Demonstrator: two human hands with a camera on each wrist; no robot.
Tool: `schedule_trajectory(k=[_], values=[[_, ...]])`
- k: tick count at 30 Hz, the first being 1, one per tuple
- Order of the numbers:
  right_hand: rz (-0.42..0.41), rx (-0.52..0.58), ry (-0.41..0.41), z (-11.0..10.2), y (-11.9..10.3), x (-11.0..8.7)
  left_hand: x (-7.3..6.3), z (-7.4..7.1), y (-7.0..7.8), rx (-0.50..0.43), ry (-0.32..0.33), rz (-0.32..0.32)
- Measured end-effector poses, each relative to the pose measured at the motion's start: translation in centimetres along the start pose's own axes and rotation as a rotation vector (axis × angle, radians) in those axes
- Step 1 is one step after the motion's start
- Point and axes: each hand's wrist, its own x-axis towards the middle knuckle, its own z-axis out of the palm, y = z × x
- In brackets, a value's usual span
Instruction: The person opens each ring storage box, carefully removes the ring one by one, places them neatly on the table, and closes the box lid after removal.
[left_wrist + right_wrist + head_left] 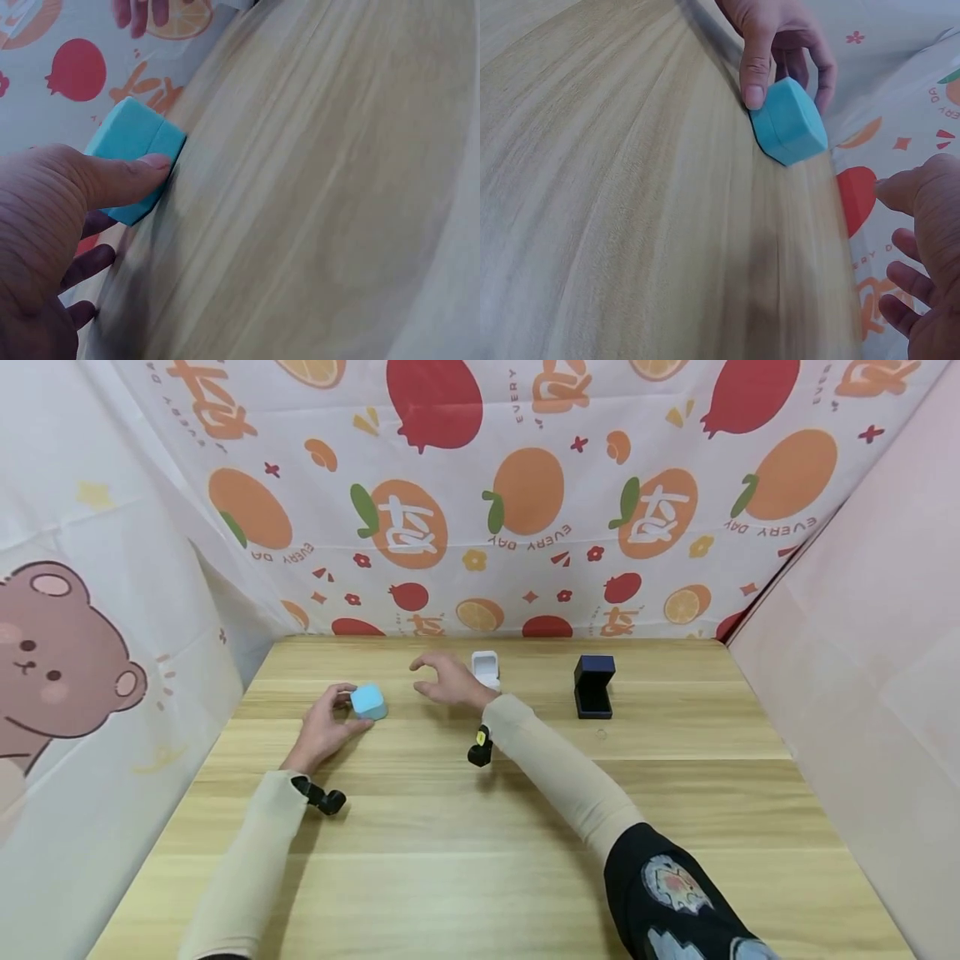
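A small turquoise ring box (368, 702) with rounded corners sits closed at the left of the table; a seam runs round its side in the left wrist view. My left hand (324, 727) holds it, thumb on the near side and fingers on the far side. To the right of it, my right hand (452, 680) hovers over the table with thumb and fingers spread, holding nothing. Just behind the right wrist stands a white ring box (486, 667) with its lid up, its lower part partly covered by that hand.
Farther right, a dark blue ring box (595, 687) stands with its lid raised. A tiny ring-like thing (602, 734) lies in front of it. The wooden table (480, 877) meets a fruit-print cloth (465, 510) at its far edge, with cloth walls on both sides.
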Motion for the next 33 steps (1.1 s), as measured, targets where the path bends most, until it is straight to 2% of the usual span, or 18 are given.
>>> schedule_trajectory(k=[9,16,23,33], values=[[0.008,0.008,-0.053,0.7,-0.2,0.4,1.0,0.7,0.2,-0.017,-0.015,0.034],[0.025,-0.011,-0.081,1.4,-0.4,0.7,1.2,1.2,0.5,-0.038,-0.044,0.035],[0.021,-0.005,-0.107,2.5,-0.4,0.8,1.5,1.8,1.0,0.023,-0.053,0.068],[0.019,0.001,-0.135,3.1,-0.7,0.6,1.9,2.5,1.4,0.022,-0.063,0.071]])
